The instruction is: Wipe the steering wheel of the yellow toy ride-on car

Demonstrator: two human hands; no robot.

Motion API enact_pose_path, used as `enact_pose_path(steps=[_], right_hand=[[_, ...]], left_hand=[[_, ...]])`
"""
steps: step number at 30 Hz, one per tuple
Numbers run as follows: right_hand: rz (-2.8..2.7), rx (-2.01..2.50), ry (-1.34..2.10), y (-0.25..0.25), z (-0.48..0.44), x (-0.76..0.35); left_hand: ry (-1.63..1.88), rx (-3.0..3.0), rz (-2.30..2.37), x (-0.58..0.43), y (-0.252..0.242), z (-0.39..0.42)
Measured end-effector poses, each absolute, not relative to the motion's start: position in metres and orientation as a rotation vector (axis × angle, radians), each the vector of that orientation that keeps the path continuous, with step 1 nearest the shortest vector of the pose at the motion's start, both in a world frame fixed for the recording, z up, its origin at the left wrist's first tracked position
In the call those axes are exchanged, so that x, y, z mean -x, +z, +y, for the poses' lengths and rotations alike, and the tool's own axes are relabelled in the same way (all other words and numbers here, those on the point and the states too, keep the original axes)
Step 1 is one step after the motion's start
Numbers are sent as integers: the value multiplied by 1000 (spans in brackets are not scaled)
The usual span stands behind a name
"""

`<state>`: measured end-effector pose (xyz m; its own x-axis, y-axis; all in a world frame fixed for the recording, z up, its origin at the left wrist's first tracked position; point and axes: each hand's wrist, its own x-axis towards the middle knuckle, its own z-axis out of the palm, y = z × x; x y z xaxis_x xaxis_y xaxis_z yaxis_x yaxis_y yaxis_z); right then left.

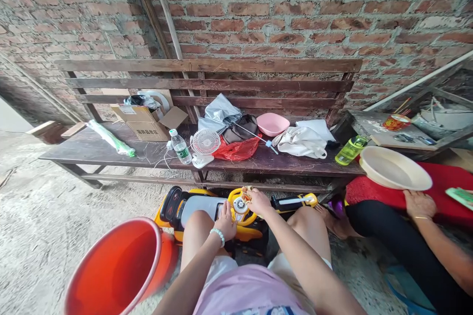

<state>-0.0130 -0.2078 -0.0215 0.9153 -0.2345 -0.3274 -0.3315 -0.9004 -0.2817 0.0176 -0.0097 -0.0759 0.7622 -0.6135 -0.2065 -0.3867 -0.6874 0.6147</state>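
My left hand, with a pale bead bracelet at its wrist, is held over the grey seat of a yellow ride-on toy car. Its fingers are stretched out and it holds nothing. My right hand is over the toy's yellow steering wheel, its fingers closed round a small orange and red patterned thing, too small to name. The toy car stands between my knees and the wooden bench.
A red bucket stands at the left. The bench carries a cardboard box, a bottle, a fan, a pink basin and bags. At the right, another person's hand touches a cream basin.
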Motion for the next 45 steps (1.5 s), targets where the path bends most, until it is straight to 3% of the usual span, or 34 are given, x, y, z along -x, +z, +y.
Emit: enact_pose_path(steps=[7,13,20,35,40,45], right_hand=[[580,2695,416,-30,-182,65],[408,2601,483,-20,-160,88],[339,2611,106,-14,-159,39],[295,2654,388,-22,-167,98],[419,2593,131,-13,-195,125],[486,2505,-98,-19,-199,115]], left_hand=[[-667,-2437,-705,-17,-104,-2],[-561,-2384,-767,-16,-89,-9],[-527,-2398,-803,-14,-77,-6],[-679,-2616,-682,-20,-93,-10],[-419,-2720,-711,-11,-89,-29],[-456,-2748,-925,4,-93,-38]])
